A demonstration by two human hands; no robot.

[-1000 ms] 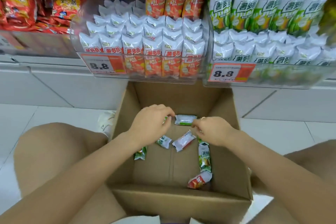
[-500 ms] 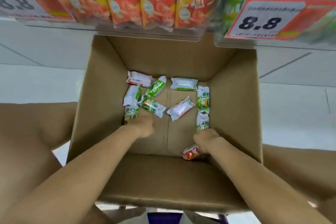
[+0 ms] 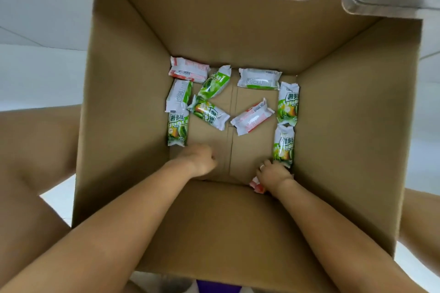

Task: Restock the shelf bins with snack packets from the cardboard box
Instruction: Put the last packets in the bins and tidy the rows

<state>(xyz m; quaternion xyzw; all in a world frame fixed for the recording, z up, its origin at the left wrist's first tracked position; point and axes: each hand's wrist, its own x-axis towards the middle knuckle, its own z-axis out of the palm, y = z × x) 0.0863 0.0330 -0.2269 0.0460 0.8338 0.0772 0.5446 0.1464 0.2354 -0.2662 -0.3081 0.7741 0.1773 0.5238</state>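
Now, working from the biggest thing down, with places given from the box floor seam:

Cardboard box [image 3: 133,107]: open, deep, nearly emptied; you are reaching both arms to its floor.

Shelf bins [image 3: 371,0]: clear plastic, overhanging the far rim of the box; their stock is blurred.

Loose snack packets: about ten lie flat on the floor, most left of the seam in a cluster, two green ones stacked end to end along the right wall.

Left hand [image 3: 201,162]: just left of the seam near the near wall, fingers curled under; whether it holds anything I cannot tell.

Right hand [image 3: 273,175]: right of the seam in the near corner, fingers curled over a red packet [image 3: 256,185], mostly hidden beneath it.

Nearest green packet [image 3: 283,145]: touching your right fingertips, long axis running toward the far wall, print facing up.

Red-and-white packet [image 3: 252,118]: just right of the seam, lying diagonally, its back side up.

Step advice: gather several by their crimped ends, not the puffed middles, and sort green from red before lifting, so each goes to its matching bin.
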